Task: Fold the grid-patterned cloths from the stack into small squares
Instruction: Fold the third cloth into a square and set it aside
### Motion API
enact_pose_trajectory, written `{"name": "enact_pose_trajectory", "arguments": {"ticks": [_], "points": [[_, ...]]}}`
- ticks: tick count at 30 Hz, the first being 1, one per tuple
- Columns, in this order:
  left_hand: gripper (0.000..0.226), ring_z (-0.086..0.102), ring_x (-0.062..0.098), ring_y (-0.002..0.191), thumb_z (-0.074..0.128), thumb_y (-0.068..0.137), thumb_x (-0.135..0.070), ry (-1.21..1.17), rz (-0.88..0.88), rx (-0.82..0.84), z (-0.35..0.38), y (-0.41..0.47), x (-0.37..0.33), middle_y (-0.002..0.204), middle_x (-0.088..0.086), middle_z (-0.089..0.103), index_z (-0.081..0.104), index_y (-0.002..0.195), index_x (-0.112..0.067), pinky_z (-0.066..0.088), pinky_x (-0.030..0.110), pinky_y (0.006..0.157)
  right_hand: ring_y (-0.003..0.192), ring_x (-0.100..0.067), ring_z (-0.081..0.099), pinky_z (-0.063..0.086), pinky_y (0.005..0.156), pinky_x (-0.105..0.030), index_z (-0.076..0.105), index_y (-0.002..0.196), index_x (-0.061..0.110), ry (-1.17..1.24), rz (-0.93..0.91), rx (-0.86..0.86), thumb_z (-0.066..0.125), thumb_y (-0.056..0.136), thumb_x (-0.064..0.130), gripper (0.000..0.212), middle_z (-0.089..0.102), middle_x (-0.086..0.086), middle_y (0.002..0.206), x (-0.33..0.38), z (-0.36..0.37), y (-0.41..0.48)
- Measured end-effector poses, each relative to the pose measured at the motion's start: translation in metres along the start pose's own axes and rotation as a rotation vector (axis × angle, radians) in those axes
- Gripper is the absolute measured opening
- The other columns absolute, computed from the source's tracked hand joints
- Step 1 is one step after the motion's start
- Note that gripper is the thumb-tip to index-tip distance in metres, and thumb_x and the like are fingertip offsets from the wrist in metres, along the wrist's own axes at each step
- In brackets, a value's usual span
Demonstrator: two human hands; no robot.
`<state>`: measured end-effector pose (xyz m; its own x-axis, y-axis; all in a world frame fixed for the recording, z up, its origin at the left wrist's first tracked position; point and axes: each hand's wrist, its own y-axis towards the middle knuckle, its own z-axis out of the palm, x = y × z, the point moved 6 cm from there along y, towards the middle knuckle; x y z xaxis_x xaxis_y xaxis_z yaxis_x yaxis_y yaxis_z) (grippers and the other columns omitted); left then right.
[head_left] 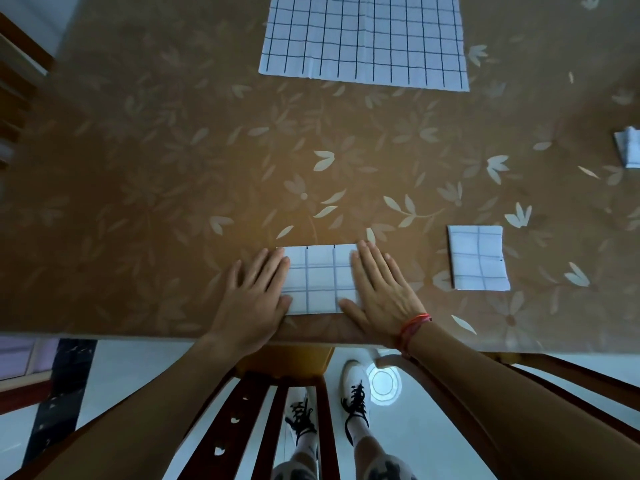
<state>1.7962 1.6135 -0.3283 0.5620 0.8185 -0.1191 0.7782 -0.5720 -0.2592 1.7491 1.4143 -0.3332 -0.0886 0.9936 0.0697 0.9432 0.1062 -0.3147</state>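
1. Nearest to me in the head view are the two bare forearms, coming up from the bottom corners. Between them are the dark slats of a wooden chair [263, 410] and a pair of white laced shoes [353, 386] on the pale floor.
2. The left hand [254, 289] lies flat with its fingers straight, pressing the left end of a folded grid cloth [320, 278]. It curls around nothing.
3. The right hand [379, 285] is also flat and spread, pressing the right end of that cloth. A red string bracelet [414, 329] circles its wrist.
4. The cloth sits at the near edge of the table [156, 168]. Both ends are hidden under the fingers, so I cannot make out its full outline.
5. The only marking on it is dark grid lines on white.
6. A finished folded square [479, 258] lies to the right, apart from the hands.
7. The stack of cloths [363, 39] lies flat at the far side, its top cut off by the frame. I cannot tell how many layers it has.
8. At the right edge is another white folded piece [628, 150], mostly cropped and too blurred to read.
9. The table cover is brown with a pale flower print.
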Motion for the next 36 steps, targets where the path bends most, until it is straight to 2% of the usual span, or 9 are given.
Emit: {"name": "enact_pose_trajectory", "arguments": {"ticks": [4,8,12,20,24,26,29,32,36], "points": [[0.05,0.04,0.026,0.131,0.04,0.085,-0.039,-0.085,-0.054,-0.096,-0.019,0.013,0.001,0.141,0.009,0.045,0.052,0.127,-0.015,0.036,0.047,0.101,0.14,-0.036,0.031,0.029,0.113,-0.052,0.035,0.144,0.003,0.015,0.018,0.003,0.03,0.087,0.062,0.081,0.031,-0.02,0.151,0.001,-0.01,0.004],[0.051,0.046,0.027,0.115,0.054,0.081,-0.033,-0.112,-0.131,-0.069,-0.031,0.034,0.003,0.123,0.005,0.051,0.049,0.128,-0.015,0.035,0.043,0.097,0.135,-0.034,0.036,0.032,0.112,-0.048,0.032,0.142,0.012,0.029,0.007,-0.008,0.042,0.082,0.056,0.075,0.035,-0.016,0.148,0.001,-0.027,0.012],[0.061,0.042,0.026,0.114,0.058,0.078,-0.03,-0.085,-0.204,0.038,-0.037,0.053,0.003,0.123,0.004,0.048,0.04,0.135,-0.018,0.031,0.039,0.097,0.135,-0.029,0.032,0.03,0.11,-0.043,0.022,0.148,0.016,0.064,-0.028,-0.03,0.052,0.082,0.048,0.079,0.029,-0.009,0.149,0.0,-0.04,0.017],[0.035,0.045,0.026,0.109,0.062,0.075,-0.016,-0.18,-0.323,0.106,-0.04,0.065,0.002,0.116,0.005,0.051,0.052,0.108,-0.018,0.037,0.037,0.091,0.134,-0.031,0.03,0.031,0.109,-0.043,0.019,0.149,0.016,0.068,-0.043,0.004,0.057,0.082,0.042,0.082,0.027,-0.01,0.149,-0.001,-0.046,0.024],[0.041,0.051,0.027,0.103,0.063,0.072,-0.01,-0.232,-0.341,0.083,-0.043,0.064,0.0,0.111,0.004,0.056,0.049,0.11,-0.017,0.04,0.037,0.088,0.13,-0.031,0.032,0.036,0.105,-0.043,0.02,0.148,0.017,0.055,-0.034,0.016,0.059,0.079,0.042,0.083,0.029,-0.01,0.146,-0.002,-0.046,0.027],[0.042,0.055,0.027,0.097,0.064,0.069,-0.007,-0.256,-0.363,0.08,-0.044,0.064,0.001,0.106,0.005,0.058,0.052,0.109,-0.015,0.043,0.036,0.082,0.13,-0.032,0.033,0.038,0.103,-0.043,0.022,0.147,0.02,0.063,-0.027,0.021,0.06,0.078,0.042,0.082,0.032,-0.01,0.143,-0.003,-0.047,0.029],[0.03,0.059,0.026,0.083,0.064,0.063,-0.002,-0.31,-0.368,0.066,-0.045,0.065,0.001,0.096,0.006,0.064,0.062,0.092,-0.01,0.047,0.033,0.065,0.125,-0.032,0.038,0.041,0.1,-0.043,0.026,0.143,0.022,0.086,-0.019,0.03,0.062,0.078,0.041,0.076,0.039,-0.01,0.135,-0.004,-0.05,0.034],[0.027,0.058,0.025,0.091,0.064,0.064,0.003,-0.404,-0.348,0.055,-0.044,0.061,0.0,0.103,0.005,0.061,0.061,0.087,-0.012,0.049,0.034,0.066,0.115,-0.029,0.043,0.042,0.096,-0.04,0.03,0.141,0.024,0.095,-0.015,0.036,0.06,0.079,0.041,0.071,0.044,-0.01,0.127,-0.005,-0.053,0.039],[0.033,0.051,0.017,0.073,0.057,0.072,0.006,-0.47,-0.348,0.033,-0.045,0.05,-0.001,0.083,0.002,0.057,0.05,0.091,-0.019,0.031,0.024,0.05,0.112,-0.026,0.042,0.043,0.094,-0.038,0.035,0.139,0.026,0.098,0.0,0.048,0.06,0.079,0.04,0.067,0.044,-0.008,0.123,-0.006,-0.054,0.045]]}}
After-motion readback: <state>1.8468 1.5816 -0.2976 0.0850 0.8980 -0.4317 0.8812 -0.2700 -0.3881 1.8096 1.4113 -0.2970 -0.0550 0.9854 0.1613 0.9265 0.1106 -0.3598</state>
